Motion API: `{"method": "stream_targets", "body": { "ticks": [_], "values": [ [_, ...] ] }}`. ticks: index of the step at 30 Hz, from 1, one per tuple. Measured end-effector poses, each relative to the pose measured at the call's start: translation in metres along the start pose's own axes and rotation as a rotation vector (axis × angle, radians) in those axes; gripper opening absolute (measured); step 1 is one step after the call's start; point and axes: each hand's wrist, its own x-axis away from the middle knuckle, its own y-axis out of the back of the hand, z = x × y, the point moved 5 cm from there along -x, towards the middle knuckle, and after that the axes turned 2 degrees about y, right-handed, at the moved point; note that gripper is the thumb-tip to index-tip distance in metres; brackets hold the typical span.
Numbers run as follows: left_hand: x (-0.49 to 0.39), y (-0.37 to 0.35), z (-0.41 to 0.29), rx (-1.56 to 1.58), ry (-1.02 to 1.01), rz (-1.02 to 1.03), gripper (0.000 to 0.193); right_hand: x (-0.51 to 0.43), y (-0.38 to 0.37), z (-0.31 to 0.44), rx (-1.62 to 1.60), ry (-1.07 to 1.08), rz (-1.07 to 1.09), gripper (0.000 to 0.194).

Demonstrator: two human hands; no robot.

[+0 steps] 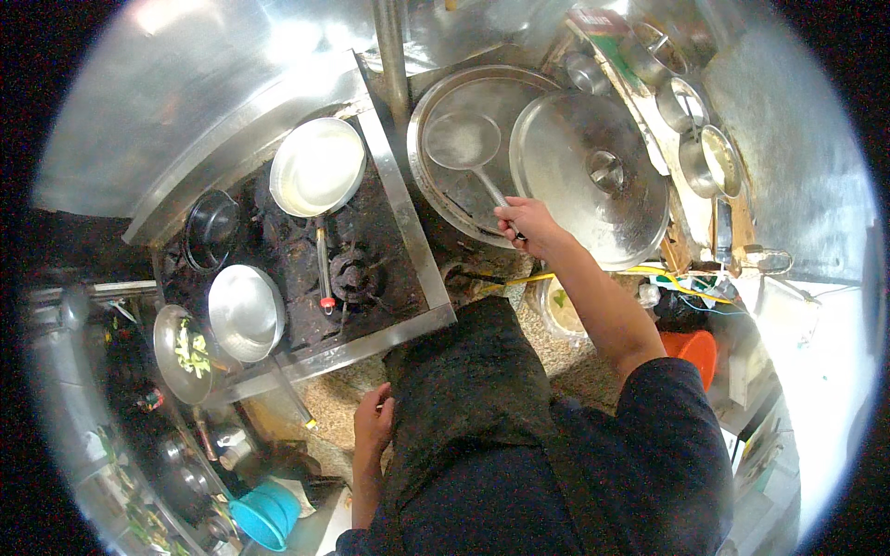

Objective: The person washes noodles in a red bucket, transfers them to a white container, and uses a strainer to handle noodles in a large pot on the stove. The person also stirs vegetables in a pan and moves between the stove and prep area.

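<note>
My right hand (pixel 532 226) grips the handle of a round metal skimmer (pixel 462 141). The skimmer's head is over a large round metal pot (pixel 417 163), whose right side lies under a big domed metal lid (pixel 570 153) with a knob. Whether the skimmer touches what is in the pot cannot be told. Low beside my dark apron (pixel 473 361), my left hand (pixel 373 420) hangs with loosely curled fingers and nothing visible in it. The stove's front edge (pixel 375 354) lies ahead of it.
On the stove are a white-looking pan (pixel 318 167), a metal pan (pixel 243 313) and a black pan (pixel 212 233). Another pan (pixel 167 347) holds chopped greens. Saucepans (pixel 695 163) line the right shelf. A yellow hose (pixel 532 279), red bucket (pixel 695 354) and blue bucket (pixel 261 514) are lower.
</note>
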Motion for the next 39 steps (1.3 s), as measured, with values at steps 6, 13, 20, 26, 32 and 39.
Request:
{"method": "stream_targets", "body": {
  "ticks": [6, 13, 20, 26, 32, 39],
  "values": [
    [0.003, 0.016, -0.008, -0.04, -0.054, -0.033, 0.031, 0.017, -0.005, 0.002, -0.013, 0.066, 0.06, 0.048],
    [-0.009, 0.023, -0.021, -0.1, -0.128, 0.017, 0.03, 0.058, 0.005, -0.019, 0.029, 0.109, 0.006, 0.059],
    [-0.022, 0.015, -0.045, -0.167, -0.225, 0.154, 0.031, 0.117, 0.049, -0.056, 0.052, 0.182, 0.059, 0.051],
    [-0.037, -0.004, -0.059, -0.305, -0.24, 0.286, 0.032, 0.221, 0.136, -0.166, -0.166, 0.064, -0.017, 0.043],
    [-0.046, -0.029, -0.061, -0.347, -0.272, 0.494, 0.032, 0.327, 0.206, -0.314, -0.598, -0.168, -0.276, 0.055],
    [-0.05, -0.051, -0.08, -0.442, -0.285, 0.578, 0.031, 0.309, 0.232, -0.389, -0.679, -0.197, -0.485, 0.048]
  ]
}}
